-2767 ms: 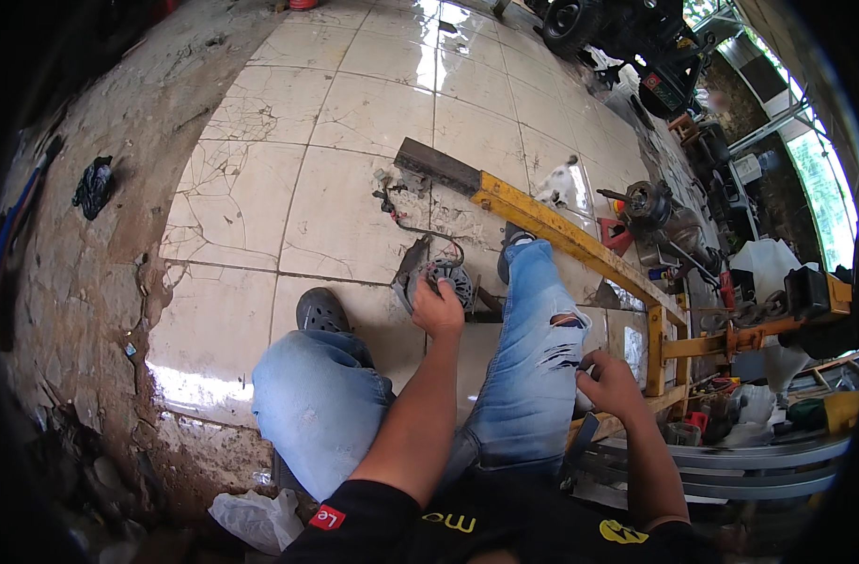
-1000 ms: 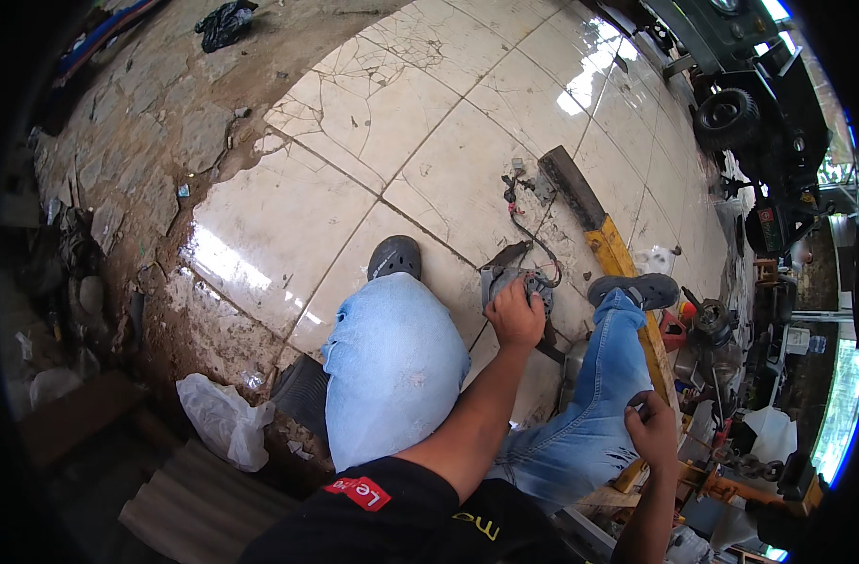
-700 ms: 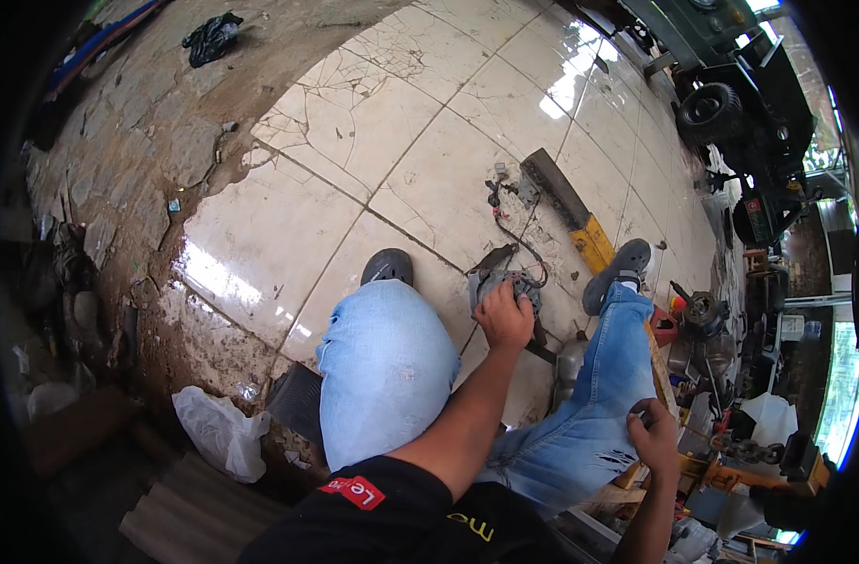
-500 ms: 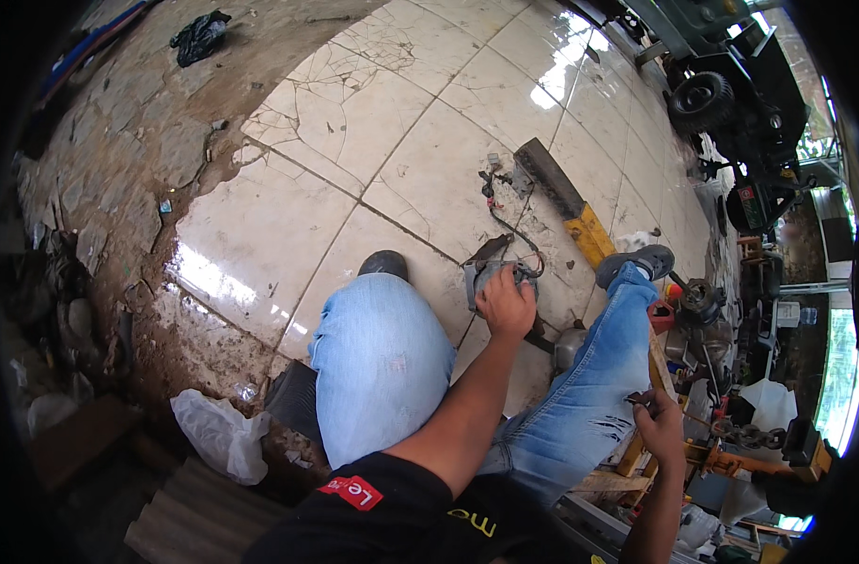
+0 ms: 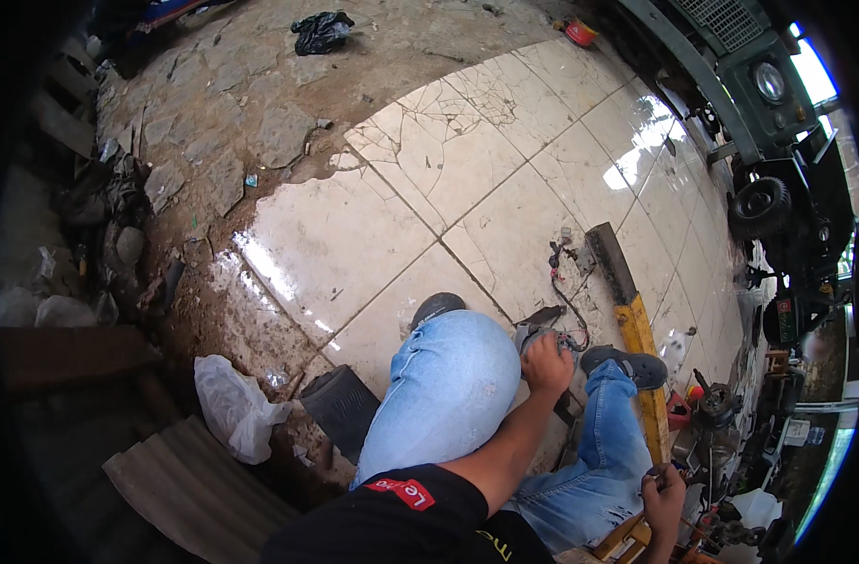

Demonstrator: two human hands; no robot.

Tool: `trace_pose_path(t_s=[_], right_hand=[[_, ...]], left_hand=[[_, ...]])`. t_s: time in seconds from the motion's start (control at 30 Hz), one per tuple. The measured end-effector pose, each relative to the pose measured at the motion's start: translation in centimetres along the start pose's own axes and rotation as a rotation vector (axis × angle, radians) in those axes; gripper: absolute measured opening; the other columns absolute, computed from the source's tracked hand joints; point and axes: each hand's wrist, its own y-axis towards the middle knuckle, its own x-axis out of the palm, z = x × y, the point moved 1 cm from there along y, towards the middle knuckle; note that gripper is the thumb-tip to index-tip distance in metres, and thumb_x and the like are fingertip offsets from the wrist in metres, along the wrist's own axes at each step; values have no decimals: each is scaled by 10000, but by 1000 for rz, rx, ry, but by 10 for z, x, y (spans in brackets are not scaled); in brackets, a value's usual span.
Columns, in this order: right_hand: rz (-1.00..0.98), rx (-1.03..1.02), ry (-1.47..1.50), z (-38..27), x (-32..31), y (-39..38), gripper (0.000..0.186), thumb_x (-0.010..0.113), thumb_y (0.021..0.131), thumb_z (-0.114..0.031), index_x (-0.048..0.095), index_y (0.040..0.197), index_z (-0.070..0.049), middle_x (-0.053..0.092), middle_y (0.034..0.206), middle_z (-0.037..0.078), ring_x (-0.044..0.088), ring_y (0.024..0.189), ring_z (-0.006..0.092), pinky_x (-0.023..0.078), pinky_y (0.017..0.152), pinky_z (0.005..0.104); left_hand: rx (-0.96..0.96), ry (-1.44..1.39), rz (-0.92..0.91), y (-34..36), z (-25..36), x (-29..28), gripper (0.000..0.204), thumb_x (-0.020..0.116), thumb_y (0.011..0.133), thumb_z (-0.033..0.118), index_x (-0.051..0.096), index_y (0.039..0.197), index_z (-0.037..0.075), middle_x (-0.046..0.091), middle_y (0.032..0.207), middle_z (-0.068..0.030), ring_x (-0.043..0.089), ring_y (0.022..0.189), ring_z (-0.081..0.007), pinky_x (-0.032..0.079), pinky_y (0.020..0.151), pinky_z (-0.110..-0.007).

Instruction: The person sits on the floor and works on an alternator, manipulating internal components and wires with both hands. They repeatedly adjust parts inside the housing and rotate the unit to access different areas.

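Observation:
My left hand (image 5: 548, 365) reaches down between my knees, its fingers curled over a grey metal part (image 5: 527, 333) on the tiles. My hand and knee hide much of that part. Dark and red wires (image 5: 567, 308) trail from beside it toward small debris. By my right thigh, my right hand (image 5: 664, 494) is closed in a pinch on a small dark piece (image 5: 652, 474), too small to name. Just right of the wires lies a long bar with a dark flat end (image 5: 612, 265) and a yellow length (image 5: 640, 336), beside my right shoe (image 5: 627, 366).
Cracked cream tiles (image 5: 345, 240) meet rough stone ground at the left. A white plastic bag (image 5: 234, 411) and corrugated sheet (image 5: 190, 489) lie at lower left. A black bag (image 5: 321, 33) is far off. A dark green vehicle (image 5: 766, 85) stands at far right, above cluttered metal parts (image 5: 719, 404).
My view has swung left, so the floor and parts appear farther right and lower. My left hand stays on the grey part, and my right hand keeps its pinch near my thigh.

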Motion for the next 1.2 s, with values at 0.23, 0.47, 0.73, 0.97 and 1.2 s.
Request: trace_pose_path(t_s=[0.23, 0.47, 0.73, 0.97, 1.2], right_hand=[[-11, 56, 91, -11, 8, -10, 80, 645, 822, -57, 610, 854, 9, 515, 641, -8, 466, 595, 68, 383, 567, 259], [-6, 76, 81, 3, 14, -18, 96, 665, 843, -69, 629, 898, 1, 596, 636, 26, 552, 583, 83, 427, 560, 250], [20, 36, 142, 7, 13, -23, 102, 671, 841, -74, 635, 904, -2, 555, 582, 15, 492, 529, 72, 388, 516, 257], [36, 34, 112, 22, 24, -37, 94, 667, 843, -66, 629, 903, -4, 529, 567, -4, 467, 527, 59, 367, 503, 258], [121, 104, 280, 34, 21, -57, 113, 664, 848, -58, 625, 940, -6, 530, 584, -17, 452, 529, 54, 345, 508, 244]], left_hand=[[17, 59, -7, 8, -4, 2, 505, 570, 863, 302, 538, 1321, 92, 567, 1318, -112, 513, 1240, -306, 318, 1050, -572], [33, 88, -28, 1, -21, -8, 501, 598, 840, 253, 541, 1312, 97, 562, 1313, -111, 532, 1206, -322, 341, 1033, -569], [-27, 174, -86, 13, -18, -14, 521, 641, 825, 249, 538, 1321, 124, 533, 1327, -113, 496, 1257, -303, 337, 1030, -575], [-9, 245, -116, -2, -33, -9, 509, 630, 825, 235, 545, 1311, 112, 542, 1323, -109, 516, 1238, -310, 358, 1008, -585], [13, 232, -60, 0, -31, -11, 494, 615, 829, 214, 548, 1306, 104, 575, 1276, -120, 546, 1196, -315, 380, 990, -564]])
